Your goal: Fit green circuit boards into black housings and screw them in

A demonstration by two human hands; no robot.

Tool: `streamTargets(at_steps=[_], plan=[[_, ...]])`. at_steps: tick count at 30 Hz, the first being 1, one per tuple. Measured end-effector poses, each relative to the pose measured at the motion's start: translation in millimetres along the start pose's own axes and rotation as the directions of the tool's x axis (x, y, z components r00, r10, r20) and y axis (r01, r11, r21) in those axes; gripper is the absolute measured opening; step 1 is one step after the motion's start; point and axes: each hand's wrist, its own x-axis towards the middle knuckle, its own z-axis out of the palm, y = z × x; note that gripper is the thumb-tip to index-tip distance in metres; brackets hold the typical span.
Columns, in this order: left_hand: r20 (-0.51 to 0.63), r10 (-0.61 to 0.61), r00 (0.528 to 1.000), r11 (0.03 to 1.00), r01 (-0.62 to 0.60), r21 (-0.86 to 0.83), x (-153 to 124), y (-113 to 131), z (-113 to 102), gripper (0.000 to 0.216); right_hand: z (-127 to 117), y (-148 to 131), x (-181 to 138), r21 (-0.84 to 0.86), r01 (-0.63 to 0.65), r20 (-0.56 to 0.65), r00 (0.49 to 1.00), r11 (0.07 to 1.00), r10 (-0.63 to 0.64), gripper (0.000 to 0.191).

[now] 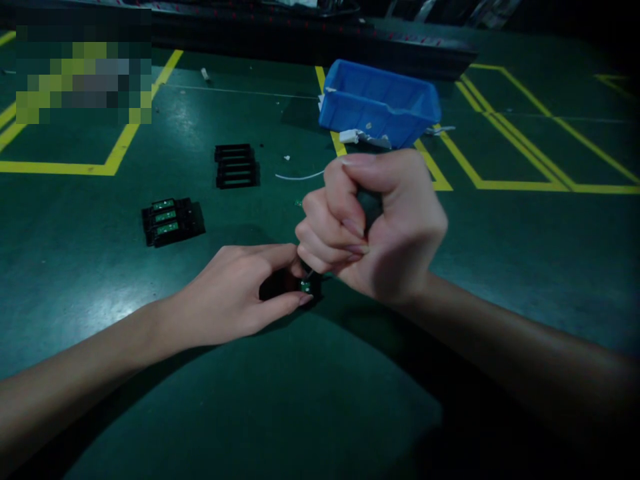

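Observation:
My left hand [240,293] reaches in from the left, its thumb and fingers closed around the sides of a small green circuit board [305,287] that sits with a dark piece on the green surface. My right hand [380,227] is a fist just above and to the right of it. It is wrapped round a dark-handled tool [369,205], mostly hidden by the fingers. Below the fist a thin shaft [310,274] points down at the board; whether its tip touches cannot be seen.
Black holders with green boards [167,217] lie at left, and a slatted black frame [236,166] behind them. A blue bin [380,110] stands beyond my right hand, with white scraps [357,137] before it. A thin white strip [300,177] lies nearby. Yellow lines [113,160] mark the surface.

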Motion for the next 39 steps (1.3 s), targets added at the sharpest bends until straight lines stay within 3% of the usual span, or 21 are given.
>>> streamTargets(at_steps=[9, 19, 33, 39], plan=[[-0.015, -0.004, 1.000, 1.000, 0.004, 0.012, -1.5, 0.2, 0.3, 0.022, -0.5, 1.6, -0.6, 0.033, -0.043, -0.005, 0.999, 0.999, 0.043, 0.052], [0.001, 0.010, 1.000, 1.000, -0.010, 0.027, -2.1, -3.1, 2.4, 0.034, 0.9, 0.1, 0.0, 0.039, -0.021, -0.021, 1.000, 0.999, 0.022, 0.054], [-0.005, 0.011, 1.000, 0.999, -0.011, 0.038, -2.3, -3.0, 2.6, 0.034, -4.0, 4.1, 1.1, 0.124, 0.001, 0.039, 0.999, 0.992, -0.006, 0.051], [-0.008, 0.003, 1.000, 0.999, -0.003, 0.036, -2.0, -2.6, 3.2, 0.032, -1.1, 1.8, 0.0, 0.024, -0.018, 0.000, 1.000, 1.000, 0.018, 0.052]])
